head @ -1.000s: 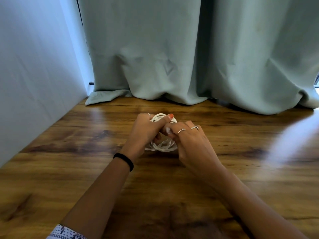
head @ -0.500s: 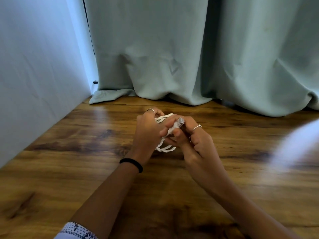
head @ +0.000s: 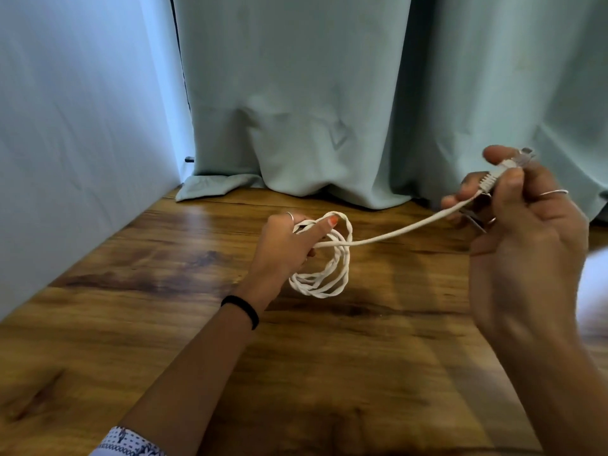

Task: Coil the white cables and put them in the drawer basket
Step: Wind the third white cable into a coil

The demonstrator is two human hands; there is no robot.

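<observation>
White cable (head: 332, 255) is hanging in a loose, twisted coil from the left hand (head: 286, 245), just above the middle of the table (head: 138, 340). No brand, label or writing is showing anywhere.

That hand is gripping the coil's top, fingers curled round the strands and the thumb, with an orange nail, lying along them; a ring is sitting on one finger and a black band (head: 241, 309) is circling the wrist. One strand is running taut from the coil up and to the right, where the right hand (head: 523, 225) is pinching the ribbed plug end (head: 493, 177) between thumb and fingers; it is raised higher, nearer the camera, and wearing rings.

Brown wood grain is covering the table. Pale green curtains (head: 329, 93) are pooling on its far edge, and a pale wall (head: 72, 126) is standing on the left. A patterned sleeve (head: 128, 444) is showing at the near edge.
</observation>
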